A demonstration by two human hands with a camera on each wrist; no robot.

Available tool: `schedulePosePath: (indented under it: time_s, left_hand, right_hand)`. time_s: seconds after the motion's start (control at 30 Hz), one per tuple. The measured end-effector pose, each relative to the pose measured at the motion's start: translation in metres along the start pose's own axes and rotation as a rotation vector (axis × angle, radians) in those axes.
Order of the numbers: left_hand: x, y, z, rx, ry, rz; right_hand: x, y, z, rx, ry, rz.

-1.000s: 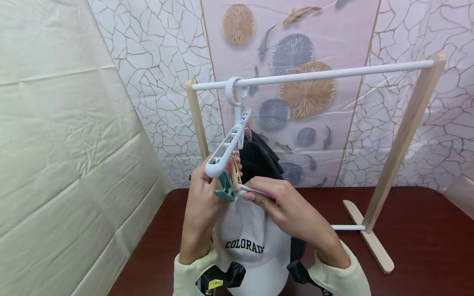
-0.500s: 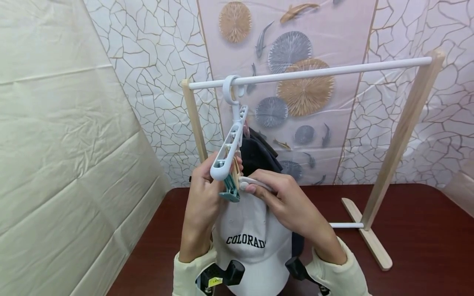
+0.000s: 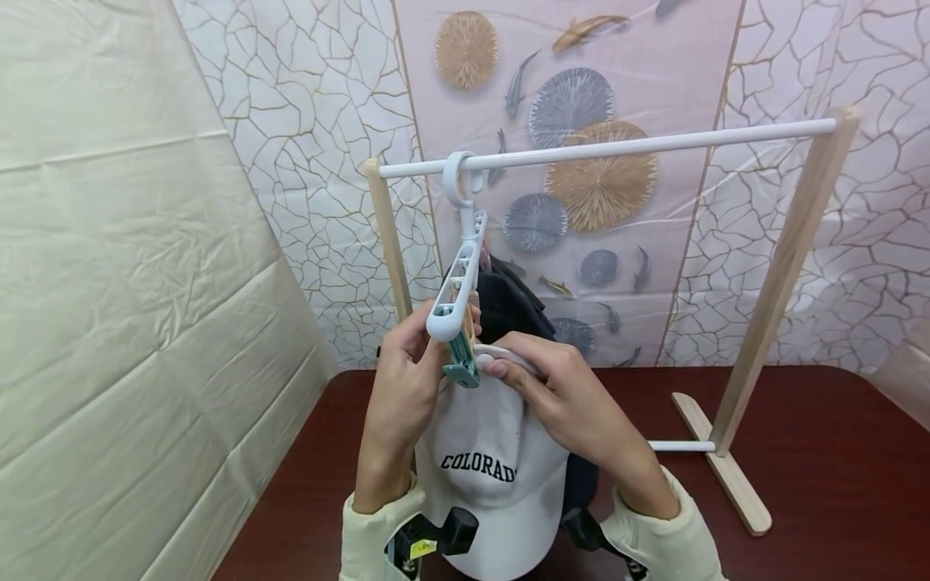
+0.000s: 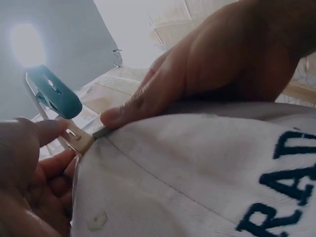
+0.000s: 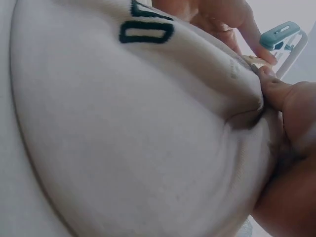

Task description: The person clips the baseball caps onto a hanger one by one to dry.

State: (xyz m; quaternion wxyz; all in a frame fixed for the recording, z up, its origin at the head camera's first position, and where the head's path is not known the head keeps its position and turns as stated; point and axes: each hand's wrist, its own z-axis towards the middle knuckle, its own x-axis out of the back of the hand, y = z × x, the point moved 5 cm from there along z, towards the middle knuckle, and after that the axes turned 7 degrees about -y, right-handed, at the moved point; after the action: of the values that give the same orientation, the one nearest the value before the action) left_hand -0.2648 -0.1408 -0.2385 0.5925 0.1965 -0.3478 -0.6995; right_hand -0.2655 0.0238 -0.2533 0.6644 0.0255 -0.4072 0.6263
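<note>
A white baseball cap (image 3: 487, 524) with dark "COLORADO"-style lettering hangs brim down below a white hanger (image 3: 459, 278). My left hand (image 3: 407, 379) pinches a beige clothespin (image 4: 81, 142) under the hanger's near end. The clothespin's tip is right at the cap's top edge in the left wrist view. My right hand (image 3: 563, 395) pinches the fold of the cap beside it, thumb near the clothespin. Just next to the beige one, a teal clothespin (image 3: 462, 371) dangles from the hanger and partly hides it in the head view.
The hanger hooks over the white rod (image 3: 639, 147) of a wooden-legged rack (image 3: 785, 282). Behind the white cap hang dark caps (image 3: 512, 303). The rack stands on a dark red table (image 3: 835, 460), with a patterned cloth (image 3: 320, 202) behind and a cream cloth (image 3: 160, 323) at left.
The hanger's near end and the teal clothespin have swung right and slightly up. My left hand has moved a little right with the beige clothespin; my right hand keeps its hold on the cap.
</note>
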Motion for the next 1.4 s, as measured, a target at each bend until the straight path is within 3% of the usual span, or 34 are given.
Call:
schedulePosePath:
  time_s: [0.23, 0.5, 0.9, 1.07, 1.4]
  left_hand:
    - [0.003, -0.004, 0.000, 0.024, -0.003, 0.040]
    - [0.007, 0.000, -0.003, -0.001, 0.070, 0.112]
    - [0.006, 0.007, -0.004, -0.094, 0.150, 0.189]
    - [0.010, 0.009, -0.005, -0.102, 0.202, 0.300]
    - [0.018, 0.013, -0.013, -0.095, 0.262, 0.315]
  right_hand:
    - [0.002, 0.002, -0.003, -0.127, -0.007, 0.008]
    - [0.009, 0.006, -0.005, -0.099, 0.047, -0.045]
    - [0.021, 0.020, -0.012, -0.134, 0.090, -0.090]
    - [0.027, 0.030, -0.015, -0.201, 0.125, -0.124]
    - [0.040, 0.062, -0.024, -0.373, 0.132, -0.173]
